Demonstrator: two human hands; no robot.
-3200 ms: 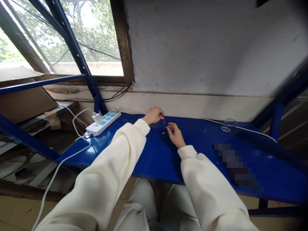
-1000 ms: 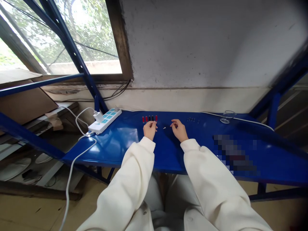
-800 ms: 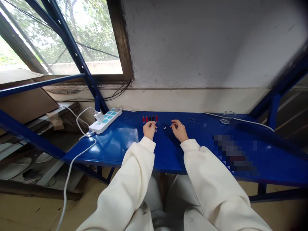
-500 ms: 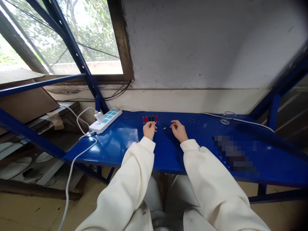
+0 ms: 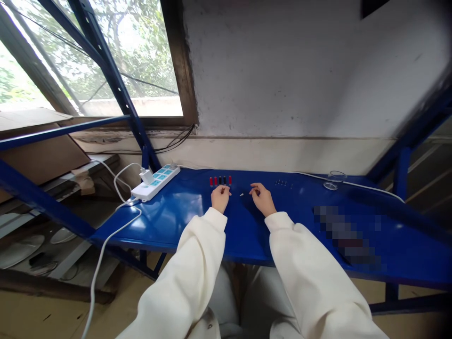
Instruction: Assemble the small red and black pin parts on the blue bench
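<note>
My left hand (image 5: pixel 220 199) is over the blue table with its fingers drawn together in a pinch. Whatever is between those fingertips is too small to make out. Just beyond it stands a short row of small red and black cylinders (image 5: pixel 220 181). To the right, my right hand (image 5: pixel 262 197) hovers with curved fingers, thumb and forefinger slightly apart, and nothing visible in them. Between the hands a tiny white pointed piece (image 5: pixel 241 194) lies on the table. Several tiny metal-looking pieces (image 5: pixel 281 182) sit in a row beyond my right hand.
A white power strip (image 5: pixel 155 182) with a plug and cable lies at the table's left end. A clear glass (image 5: pixel 334 180) stands at the back right, by a white cable (image 5: pixel 370 190). A dark blurred-out object (image 5: pixel 348 235) lies at the right. Blue frame posts flank the table (image 5: pixel 169 230).
The whole view has tilted up slightly, so the table appears lower. My hands have barely moved; the white piece and the cylinders stay in place.
</note>
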